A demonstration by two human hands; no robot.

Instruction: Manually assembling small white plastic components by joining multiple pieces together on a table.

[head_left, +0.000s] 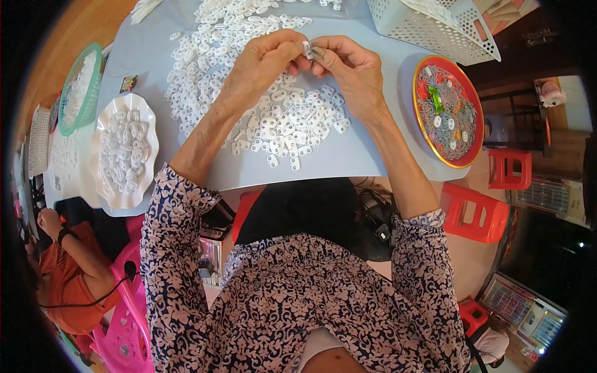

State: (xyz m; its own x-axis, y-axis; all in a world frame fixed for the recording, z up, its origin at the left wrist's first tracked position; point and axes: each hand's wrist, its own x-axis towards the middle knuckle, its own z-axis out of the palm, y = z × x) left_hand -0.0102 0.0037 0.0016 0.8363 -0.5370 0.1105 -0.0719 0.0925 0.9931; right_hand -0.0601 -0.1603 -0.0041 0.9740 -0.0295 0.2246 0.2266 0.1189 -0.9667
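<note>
My left hand (264, 62) and my right hand (357, 71) meet above the far middle of the table. A small white plastic piece (307, 48) is pinched between their fingertips. Something dark shows by my right thumb, too small to make out. Beneath and left of my hands spreads a large heap of small white plastic pieces (199, 74), many with round holes. A looser group of similar pieces (289, 127) lies between my forearms.
Left stands a white scalloped dish (152, 133) of white oval pieces, with a green basket (67, 127) beyond. Right are a red gold-rimmed tray (476, 133) of thin grey bits and a perforated basket (435, 40). A person (78, 267) sits at left; red stools (476, 214) stand right.
</note>
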